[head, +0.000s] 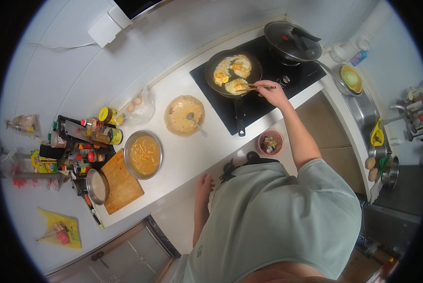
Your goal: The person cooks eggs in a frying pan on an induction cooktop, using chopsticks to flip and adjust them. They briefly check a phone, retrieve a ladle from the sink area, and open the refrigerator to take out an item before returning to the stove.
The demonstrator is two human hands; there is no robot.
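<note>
My right hand [271, 93] holds a pair of chopsticks [247, 86], whose tips touch the lowest of several fried eggs [235, 87] in a black frying pan [211, 76]. The pan sits on the left part of a black cooktop [216, 110], its handle pointing towards me. My left hand [205, 184] hangs beside my body below the counter edge, fingers loosely curled apart, with nothing seen in it. Left of the cooktop lies a round plate with batter residue [183, 109] and a metal spoon [196, 124] on it.
A lidded wok [292, 40] stands at the cooktop's back right. Leftward are a metal bowl of liquid with strips [145, 155], a wooden cutting board [123, 184], a bag with eggs [140, 106] and crowded seasoning bottles. A pink bin [281, 143] is on the floor; a sink [365, 108] lies right.
</note>
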